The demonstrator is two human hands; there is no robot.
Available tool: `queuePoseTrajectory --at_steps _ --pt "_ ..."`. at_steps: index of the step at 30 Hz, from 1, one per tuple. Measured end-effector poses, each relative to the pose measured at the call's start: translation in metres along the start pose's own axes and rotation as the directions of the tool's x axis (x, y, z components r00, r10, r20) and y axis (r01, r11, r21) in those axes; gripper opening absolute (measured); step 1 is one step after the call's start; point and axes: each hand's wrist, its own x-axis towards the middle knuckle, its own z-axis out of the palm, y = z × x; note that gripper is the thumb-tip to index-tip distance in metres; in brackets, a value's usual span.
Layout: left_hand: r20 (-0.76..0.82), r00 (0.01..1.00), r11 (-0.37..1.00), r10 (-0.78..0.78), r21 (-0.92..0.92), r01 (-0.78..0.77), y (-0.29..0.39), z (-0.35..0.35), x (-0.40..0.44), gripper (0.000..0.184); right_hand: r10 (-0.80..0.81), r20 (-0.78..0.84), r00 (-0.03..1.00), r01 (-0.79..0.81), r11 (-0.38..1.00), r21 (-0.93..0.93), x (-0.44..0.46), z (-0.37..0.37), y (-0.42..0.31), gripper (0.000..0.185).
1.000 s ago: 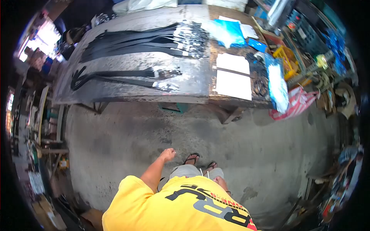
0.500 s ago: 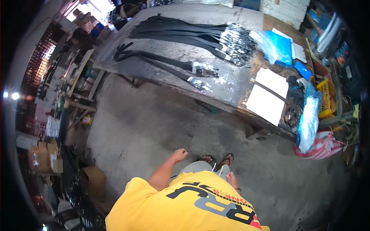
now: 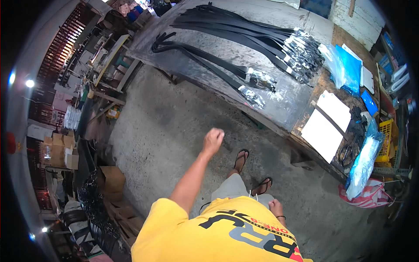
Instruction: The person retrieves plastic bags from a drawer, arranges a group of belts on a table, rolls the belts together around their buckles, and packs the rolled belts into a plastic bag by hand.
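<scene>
My left hand [image 3: 214,140] hangs over the concrete floor in front of my body, its fingers curled closed, with no object visible in it. Beside my right thigh, my right hand [image 3: 276,207] is low and loosely closed, also showing nothing held. Neither hand touches the table [image 3: 205,89]. On the table lies a large bundle of black straps [image 3: 244,28] with clear plastic-wrapped ends [image 3: 302,54]. Nearer the front edge is a smaller group of folded black straps [image 3: 200,56] with wrapped ends.
White sheets [image 3: 325,129] lie under a dark strip, near scissors [image 3: 345,155]. A blue packet [image 3: 349,70] and a plastic-wrapped bundle [image 3: 365,163] are at the right, above a red-striped bag [image 3: 369,194]. Cardboard boxes [image 3: 59,150] and a workbench [image 3: 111,59] stand left.
The view has turned left, so the table appears tilted and farther right. My left hand has swung forward and up from my body; my right hand stays beside my thigh.
</scene>
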Motion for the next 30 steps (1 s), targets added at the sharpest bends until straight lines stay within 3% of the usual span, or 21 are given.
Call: queuePoseTrajectory --at_steps 3,7,10,12,16,18,19,21,22,24,30 --pt "-0.098 0.987 0.992 0.125 -0.002 -0.126 -0.005 -0.004 0.091 0.012 0.042 -0.109 0.993 -0.044 0.999 -0.015 0.0 -0.01 0.012 0.02" --pt "-0.073 0.949 0.951 0.307 0.053 -0.304 -0.03 0.013 0.195 0.01 0.174 -0.294 0.94 -0.179 0.984 0.009 -0.018 -0.002 0.029 0.017" --pt "-0.006 0.933 0.931 0.361 0.069 -0.359 -0.046 0.03 0.245 0.008 0.317 -0.265 0.911 -0.288 0.947 0.144 -0.039 0.007 0.018 0.016" --pt "0.048 0.931 0.928 0.361 0.081 -0.364 -0.061 0.042 0.263 0.008 0.482 -0.263 0.836 -0.388 0.857 0.338 -0.047 0.028 0.027 0.018" --pt "0.142 0.873 0.867 0.467 0.117 -0.484 -0.072 0.048 0.285 0.005 0.423 -0.267 0.866 -0.339 0.889 0.309 -0.051 0.063 0.047 0.02" --pt "0.173 0.839 0.837 0.515 0.11 -0.536 -0.075 0.047 0.292 0.006 0.374 -0.318 0.871 -0.362 0.927 0.098 -0.048 0.075 0.039 0.021" --pt "0.212 0.795 0.798 0.568 0.094 -0.595 -0.076 0.045 0.296 0.005 0.38 -0.321 0.868 -0.37 0.924 0.096 -0.05 0.074 0.037 0.021" --pt "0.25 0.746 0.757 0.617 0.07 -0.65 -0.074 0.042 0.301 0.006 0.26 -0.352 0.899 -0.244 0.966 0.09 -0.045 0.059 -0.007 0.021" --pt "0.3 0.723 0.738 0.623 0.083 -0.67 -0.071 0.04 0.303 0.005 0.265 -0.353 0.897 -0.249 0.964 0.089 -0.039 0.054 -0.021 0.021" --pt "0.352 0.696 0.718 0.627 0.086 -0.69 -0.066 0.037 0.308 0.005 0.506 -0.255 0.824 -0.432 0.852 0.295 -0.03 0.047 -0.045 0.018" --pt "0.505 0.607 0.634 0.614 0.142 -0.76 -0.053 0.042 0.317 0.002 0.475 -0.273 0.837 -0.385 0.864 0.324 -0.024 0.032 -0.079 0.015"
